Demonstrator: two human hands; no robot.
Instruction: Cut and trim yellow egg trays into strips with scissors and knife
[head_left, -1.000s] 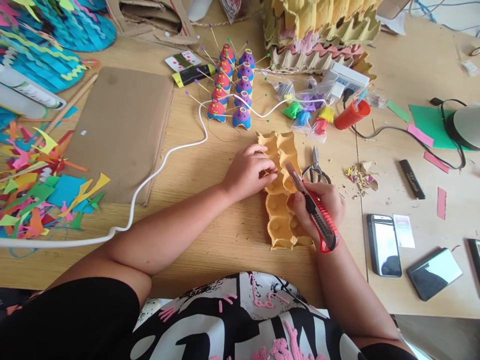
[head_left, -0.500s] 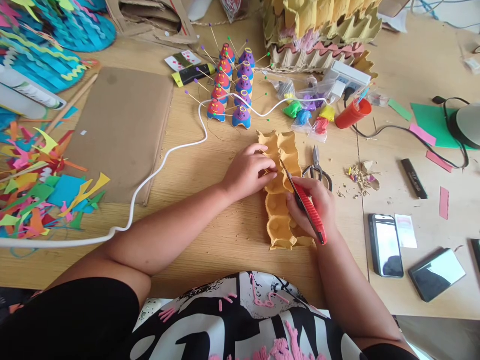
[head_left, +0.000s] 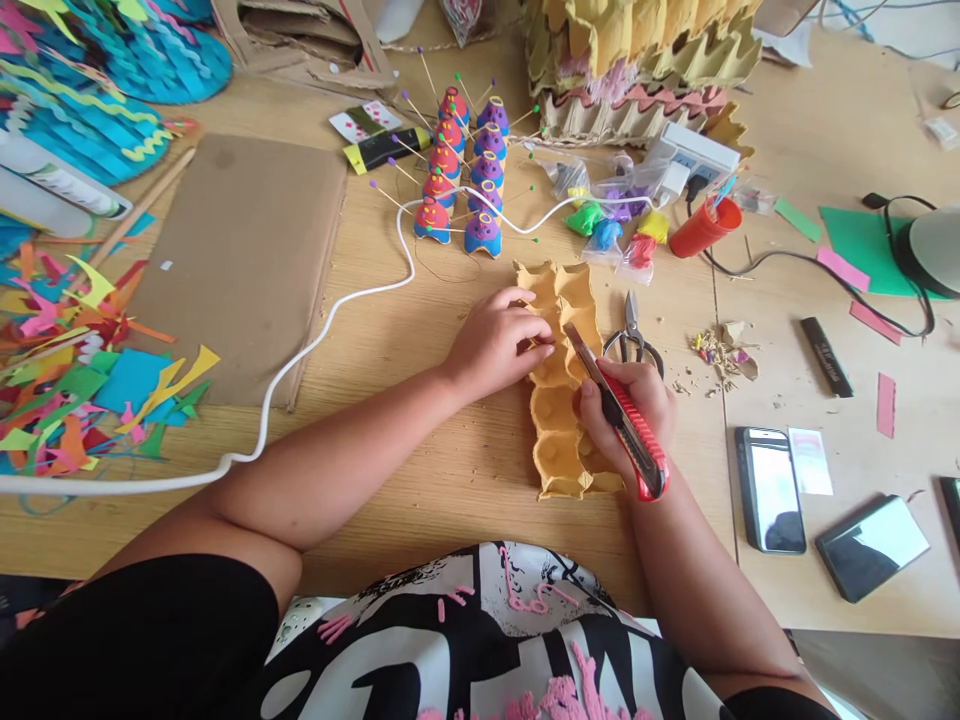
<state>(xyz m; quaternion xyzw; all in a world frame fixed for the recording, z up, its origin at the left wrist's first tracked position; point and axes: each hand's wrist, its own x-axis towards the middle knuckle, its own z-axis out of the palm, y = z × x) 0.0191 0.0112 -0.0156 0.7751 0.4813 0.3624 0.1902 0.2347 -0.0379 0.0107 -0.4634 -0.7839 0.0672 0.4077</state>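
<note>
A yellow egg carton (head_left: 559, 410) lies on the table in front of me, its cups facing up. My left hand (head_left: 499, 340) grips the carton's left edge, fingers bent over into its cups. In my right hand (head_left: 637, 410) is a red box cutter (head_left: 630, 430), its blade out and its tip over the carton's middle ridge. Whether the blade touches the cardboard, I cannot tell. Scissors (head_left: 634, 335) with dark handles lie just right of the carton. Beyond it stand two rows of painted egg-cup figures (head_left: 482, 232), red and purple over blue, with pins stuck in them.
A white cable (head_left: 330, 315) crosses the table on the left, near a cardboard sheet (head_left: 232, 250) and colourful paper scraps (head_left: 82, 390). Bagged clay (head_left: 606, 235), a red cup (head_left: 705, 228) and stacked egg trays (head_left: 615, 120) stand behind. A phone (head_left: 772, 490) lies at right.
The box cutter has shifted slightly right and rolled in my right hand, showing more of its slotted face. My left hand and the carton have stayed in place.
</note>
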